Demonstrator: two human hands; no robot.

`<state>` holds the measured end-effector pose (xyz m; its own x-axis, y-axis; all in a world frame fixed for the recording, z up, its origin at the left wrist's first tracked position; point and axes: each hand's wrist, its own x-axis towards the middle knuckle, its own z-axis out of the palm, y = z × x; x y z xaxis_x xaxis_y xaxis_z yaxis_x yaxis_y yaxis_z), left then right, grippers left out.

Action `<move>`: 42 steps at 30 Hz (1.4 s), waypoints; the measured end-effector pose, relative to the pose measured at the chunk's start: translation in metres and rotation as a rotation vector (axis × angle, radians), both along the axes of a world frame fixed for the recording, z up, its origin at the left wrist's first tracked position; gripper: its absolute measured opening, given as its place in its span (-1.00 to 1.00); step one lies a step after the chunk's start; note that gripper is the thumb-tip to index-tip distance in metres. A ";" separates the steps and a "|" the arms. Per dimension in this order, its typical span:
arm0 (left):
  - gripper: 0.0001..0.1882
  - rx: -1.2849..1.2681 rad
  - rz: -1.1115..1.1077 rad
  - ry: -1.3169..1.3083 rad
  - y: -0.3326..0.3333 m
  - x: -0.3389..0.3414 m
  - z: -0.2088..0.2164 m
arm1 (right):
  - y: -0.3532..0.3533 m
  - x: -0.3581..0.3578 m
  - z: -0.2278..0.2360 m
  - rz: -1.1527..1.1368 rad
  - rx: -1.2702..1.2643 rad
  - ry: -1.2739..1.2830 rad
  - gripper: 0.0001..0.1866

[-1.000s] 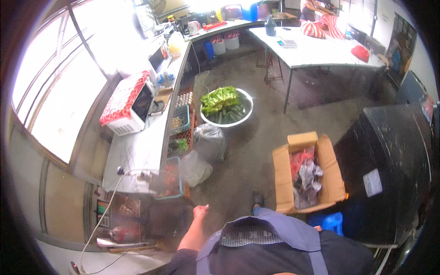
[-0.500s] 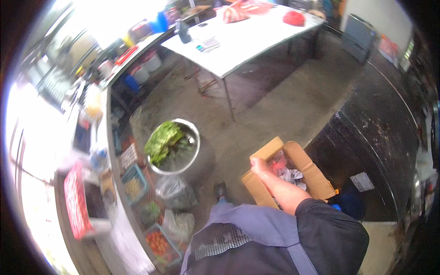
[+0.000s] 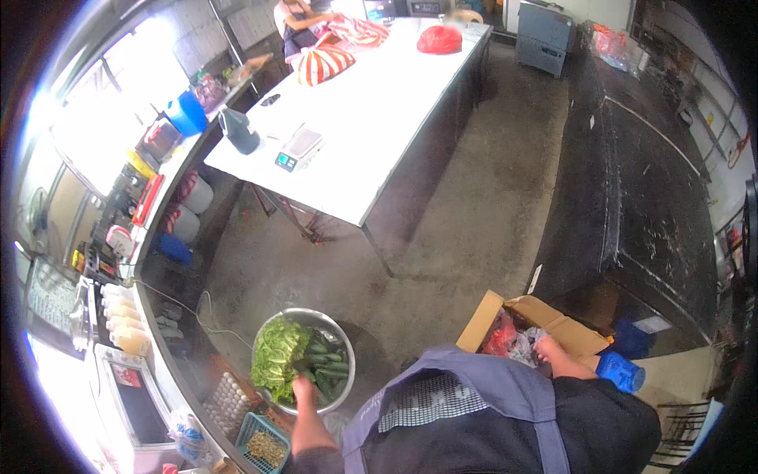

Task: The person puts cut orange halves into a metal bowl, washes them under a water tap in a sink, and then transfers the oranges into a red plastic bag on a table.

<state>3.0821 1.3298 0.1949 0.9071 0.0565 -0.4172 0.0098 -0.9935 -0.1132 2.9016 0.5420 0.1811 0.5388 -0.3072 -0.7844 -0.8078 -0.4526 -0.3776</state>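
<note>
A round metal bowl [image 3: 350, 378] on the floor at lower left holds leafy green lettuce [image 3: 278, 355] and several cucumbers [image 3: 332, 368]. My left hand [image 3: 302, 389] reaches over its near rim, beside the lettuce; its fingers are too blurred to read. At lower right stands an open cardboard box [image 3: 568, 330] with red and clear plastic bags inside. My right hand [image 3: 546, 347] is in the box, its fingers curled at a crumpled clear plastic bag [image 3: 523, 347].
A long white table [image 3: 347, 150] ahead bears a scale [image 3: 298, 150], a dark jug [image 3: 238, 131], and striped and red bags. Behind it stands another person [image 3: 302, 28]. Egg trays [image 3: 229, 407] and a blue basket [image 3: 264, 442] sit left; a blue container [image 3: 620, 371] is beside the box.
My view has shifted, showing more of the table and the other person. My left hand has come into view at the bowl. My right hand has moved from the box's flap to the bags inside.
</note>
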 end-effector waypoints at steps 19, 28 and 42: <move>-0.59 -0.564 -0.619 0.379 -0.572 0.478 0.201 | -0.128 0.374 0.029 -0.600 0.252 -0.322 -0.87; -0.59 -0.666 -0.418 0.515 -0.700 0.620 0.168 | -0.310 0.616 0.086 -0.606 0.234 -0.375 -0.85; -0.71 -0.793 -0.828 0.196 -1.050 1.020 0.203 | -0.485 0.682 0.048 -1.032 0.115 -0.120 -0.78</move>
<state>4.1025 0.2795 0.3977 0.4606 -0.8631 -0.2073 -0.6244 -0.4811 0.6154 3.5835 0.0569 0.2287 0.1334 -0.5898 -0.7964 -0.7357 0.4795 -0.4784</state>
